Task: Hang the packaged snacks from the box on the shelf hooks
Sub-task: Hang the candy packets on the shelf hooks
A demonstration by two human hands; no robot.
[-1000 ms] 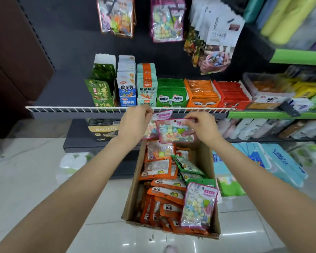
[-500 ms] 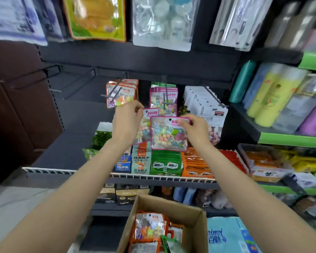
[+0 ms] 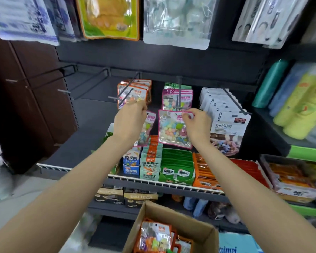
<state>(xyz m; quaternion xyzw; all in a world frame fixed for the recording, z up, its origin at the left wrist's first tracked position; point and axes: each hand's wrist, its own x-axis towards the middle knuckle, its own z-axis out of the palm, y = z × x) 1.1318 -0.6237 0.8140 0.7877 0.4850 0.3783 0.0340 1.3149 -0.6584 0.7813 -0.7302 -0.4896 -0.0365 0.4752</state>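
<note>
Right hand (image 3: 195, 125) pinches top edge of pink-rimmed clear candy pouch (image 3: 173, 131) just below black wire hook (image 3: 179, 99), aligning hole. Left hand (image 3: 130, 123) grips second pink pouch (image 3: 147, 128) left of hook, spare ready.

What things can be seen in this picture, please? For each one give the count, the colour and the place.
pink candy packs: two in hand, pink-edged, one per hand before the hooks
pink packs on the hook: several, pink, middle hook
orange packs: several, orange, hook to the left
white packs: a row, white, hook to the right
empty hooks: a few, dark, far left
cardboard box: one, brown, below, holding snack packs
shelf boxes: several, green, orange, red, blue, on the wire-edged shelf
left hand: grips one pink pack
right hand: pinches the top of the other pack
</note>
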